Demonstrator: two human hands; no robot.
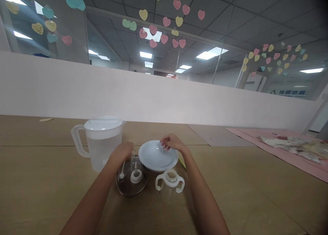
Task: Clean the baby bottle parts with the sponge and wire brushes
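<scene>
My left hand [124,151] reaches to the back of a dark, shiny plate [128,191], its fingers curled down by a small whitish piece at their tips. On that plate lie a clear cap [135,164], a white bottle collar [136,177] and a thin straw with a white weighted end [122,175]. My right hand [172,142] hangs over the rim of a white bowl [151,158], its fingers bent around something small and pale that I cannot make out. In front of the bowl stands an open baby bottle [171,176] with two white handles.
A lidded translucent pitcher [104,146] of water stands left of my left hand. A thin green item [181,164] shows beside the bowl, partly hidden. On the right, a pink mat [246,135] bears plastic packets [294,146]. A low white wall [153,98] bounds the table's back.
</scene>
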